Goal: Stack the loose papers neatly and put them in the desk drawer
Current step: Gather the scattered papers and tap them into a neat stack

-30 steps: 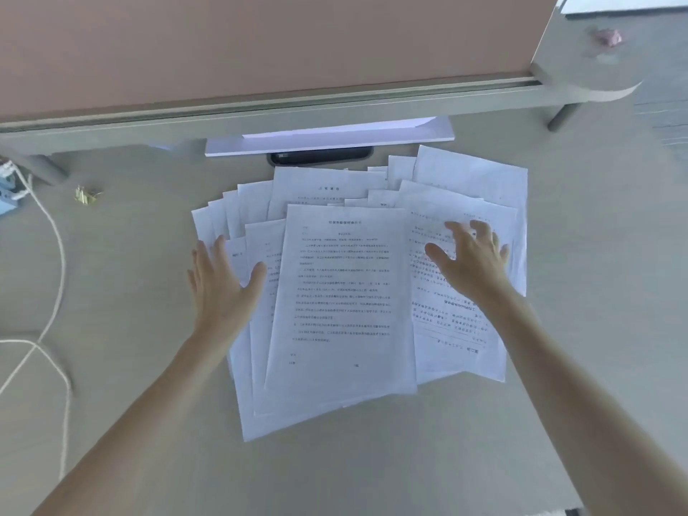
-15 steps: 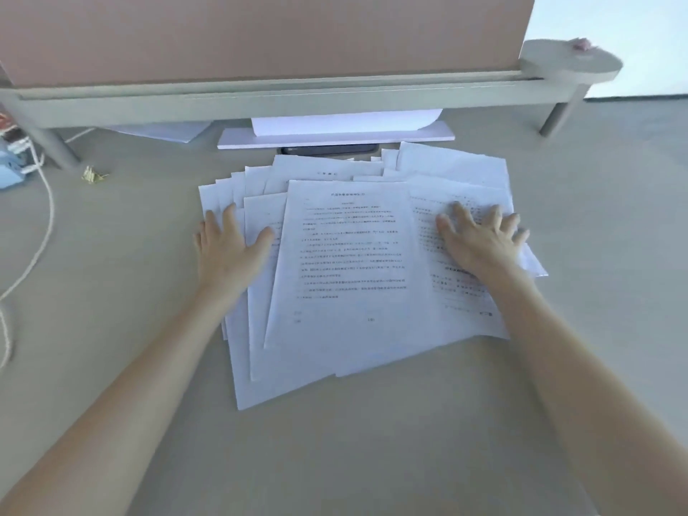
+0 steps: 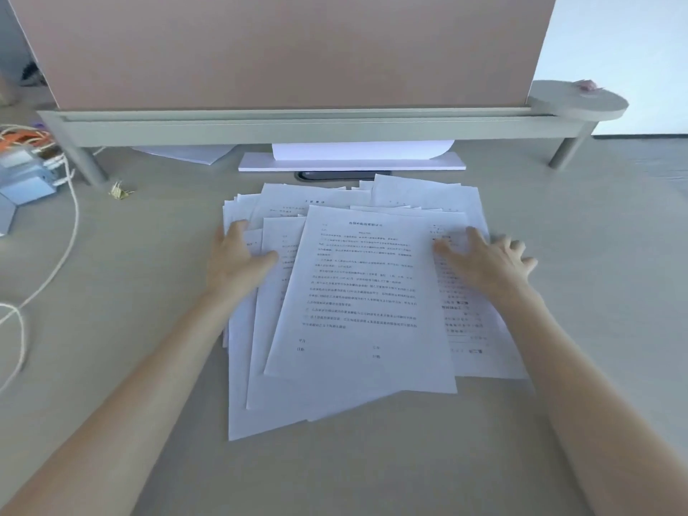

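Note:
Several loose white printed papers (image 3: 357,292) lie fanned and overlapping on the beige desk (image 3: 130,329), their edges uneven. My left hand (image 3: 238,258) rests flat on the pile's left edge, fingers pointing away from me. My right hand (image 3: 487,260) lies flat on the pile's right side, fingers spread and slightly blurred. Neither hand grips a sheet. No drawer is in view.
A grey raised shelf (image 3: 298,126) with a pink partition board (image 3: 283,50) spans the back. Under it lie a white board (image 3: 352,163), more paper and a dark phone (image 3: 340,175). Left: a power strip (image 3: 26,173), white cable (image 3: 56,262), small gold clip (image 3: 121,189).
Both hands have settled flat onto the papers and slid inward, drawing the side sheets closer to the middle. The view has tilted up, showing more of the shelf and partition.

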A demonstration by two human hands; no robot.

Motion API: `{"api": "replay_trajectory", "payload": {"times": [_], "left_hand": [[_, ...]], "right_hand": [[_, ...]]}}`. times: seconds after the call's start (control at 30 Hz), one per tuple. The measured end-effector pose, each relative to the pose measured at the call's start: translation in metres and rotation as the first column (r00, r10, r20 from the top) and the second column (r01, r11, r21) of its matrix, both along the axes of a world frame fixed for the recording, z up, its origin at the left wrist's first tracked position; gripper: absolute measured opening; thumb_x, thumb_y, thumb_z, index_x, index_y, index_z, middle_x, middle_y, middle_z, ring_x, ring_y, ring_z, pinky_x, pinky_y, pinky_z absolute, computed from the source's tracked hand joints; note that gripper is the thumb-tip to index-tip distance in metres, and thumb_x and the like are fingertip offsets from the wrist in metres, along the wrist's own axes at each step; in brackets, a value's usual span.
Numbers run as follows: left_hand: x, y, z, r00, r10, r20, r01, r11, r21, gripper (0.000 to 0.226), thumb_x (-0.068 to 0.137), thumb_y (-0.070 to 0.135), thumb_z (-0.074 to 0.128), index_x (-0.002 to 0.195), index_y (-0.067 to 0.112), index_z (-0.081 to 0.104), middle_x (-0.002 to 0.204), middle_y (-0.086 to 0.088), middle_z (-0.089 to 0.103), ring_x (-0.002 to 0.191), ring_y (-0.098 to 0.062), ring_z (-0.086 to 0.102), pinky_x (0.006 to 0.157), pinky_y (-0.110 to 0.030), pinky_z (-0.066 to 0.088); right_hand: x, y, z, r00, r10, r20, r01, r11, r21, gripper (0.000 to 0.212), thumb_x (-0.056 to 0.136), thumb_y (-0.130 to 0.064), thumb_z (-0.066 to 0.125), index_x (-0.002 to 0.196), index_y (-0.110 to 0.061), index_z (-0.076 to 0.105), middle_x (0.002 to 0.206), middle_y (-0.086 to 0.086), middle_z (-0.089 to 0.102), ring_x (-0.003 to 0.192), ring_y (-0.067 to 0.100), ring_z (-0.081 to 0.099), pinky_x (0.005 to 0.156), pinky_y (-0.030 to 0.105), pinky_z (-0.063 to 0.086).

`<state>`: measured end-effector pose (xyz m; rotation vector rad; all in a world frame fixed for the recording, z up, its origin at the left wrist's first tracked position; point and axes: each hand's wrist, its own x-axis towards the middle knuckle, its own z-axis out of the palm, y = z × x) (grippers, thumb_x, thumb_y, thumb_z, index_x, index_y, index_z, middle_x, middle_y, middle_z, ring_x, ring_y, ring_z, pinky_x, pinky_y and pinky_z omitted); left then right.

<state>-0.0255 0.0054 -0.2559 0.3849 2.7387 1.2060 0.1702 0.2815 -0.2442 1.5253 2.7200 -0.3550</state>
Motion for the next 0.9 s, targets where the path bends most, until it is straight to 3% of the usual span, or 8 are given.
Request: {"api": "replay_trajectory", "payload": {"times": [0.13,0.27,0.37,0.43,0.5,0.7,0.8,0.9], "left_hand": [[-0.022,-0.008,0.006,0.986,0.107,0.128,-0.135,0.961,0.241,0.065,0.083,0.011,0.070,0.143,0.018,0.046,0.143,-0.003,0.049,0.121,-0.023,0.053,0.087,-0.029,0.040],[-0.036,-0.015,0.016,0.963,0.138,0.233,-0.204,0.934,0.293,0.068,0.080,-0.004,0.069,0.142,0.011,0.046,0.126,-0.003,0.054,0.103,-0.023,0.054,0.077,-0.029,0.045],[-0.039,-0.022,0.024,0.928,0.113,0.354,-0.227,0.926,0.301,0.069,0.071,0.002,0.076,0.135,0.012,0.052,0.128,-0.006,0.061,0.105,-0.029,0.063,0.089,-0.038,0.052],[-0.038,-0.025,0.028,0.928,0.069,0.366,-0.171,0.952,0.255,0.034,0.074,0.005,0.076,0.107,0.006,0.067,0.107,-0.010,0.070,0.088,-0.027,0.066,0.075,-0.032,0.053],[-0.033,-0.026,0.030,0.939,0.069,0.338,-0.140,0.972,0.190,0.014,0.082,0.007,0.072,0.095,0.004,0.067,0.095,-0.008,0.065,0.083,-0.025,0.058,0.062,-0.027,0.043],[-0.030,-0.030,0.030,0.938,0.134,0.319,-0.210,0.953,0.217,0.009,0.091,0.010,0.064,0.085,0.006,0.057,0.078,-0.002,0.052,0.090,-0.026,0.048,0.060,-0.029,0.035],[-0.032,-0.037,0.027,0.911,0.216,0.352,-0.315,0.915,0.253,0.008,0.092,0.012,0.062,0.089,0.007,0.056,0.096,-0.007,0.053,0.095,-0.025,0.044,0.078,-0.032,0.036],[-0.033,-0.041,0.028,0.888,0.175,0.424,-0.340,0.872,0.353,0.015,0.093,0.020,0.066,0.104,0.012,0.059,0.117,-0.002,0.051,0.107,-0.023,0.049,0.088,-0.032,0.035]], "right_hand": [[-0.002,0.007,0.013,0.993,0.000,-0.116,-0.017,0.989,-0.146,0.074,0.088,-0.071,0.045,0.149,-0.031,0.036,0.144,0.014,0.042,0.138,0.035,0.030,0.104,0.050,0.032],[-0.006,0.014,0.020,0.981,0.048,-0.187,-0.093,0.967,-0.238,0.069,0.092,-0.032,0.057,0.155,-0.023,0.030,0.149,0.020,0.043,0.143,0.035,0.032,0.114,0.041,0.025],[-0.002,0.014,0.026,0.941,-0.028,-0.337,-0.107,0.921,-0.374,0.072,0.089,-0.003,0.060,0.154,-0.021,0.034,0.137,0.017,0.053,0.123,0.035,0.054,0.096,0.040,0.046],[0.002,0.013,0.030,0.887,-0.140,-0.440,-0.122,0.848,-0.516,0.074,0.088,0.005,0.062,0.151,-0.023,0.038,0.116,0.011,0.058,0.099,0.034,0.062,0.082,0.041,0.055],[0.002,0.014,0.029,0.842,-0.226,-0.490,-0.132,0.795,-0.592,0.077,0.085,0.009,0.068,0.149,-0.024,0.040,0.105,0.008,0.061,0.093,0.034,0.065,0.081,0.047,0.057],[0.000,0.032,0.000,0.727,-0.404,-0.555,-0.062,0.766,-0.639,0.077,0.068,-0.007,0.084,0.138,-0.016,0.054,0.124,0.020,0.067,0.101,0.040,0.071,0.087,0.059,0.058],[0.000,0.041,-0.010,0.695,-0.415,-0.587,-0.084,0.765,-0.639,0.053,0.062,-0.012,0.084,0.113,-0.008,0.070,0.111,0.022,0.074,0.091,0.040,0.074,0.083,0.059,0.060],[0.004,0.032,0.002,0.709,-0.400,-0.581,-0.128,0.737,-0.664,0.040,0.078,-0.008,0.080,0.116,-0.003,0.066,0.110,0.021,0.074,0.094,0.039,0.073,0.085,0.054,0.060]]}}
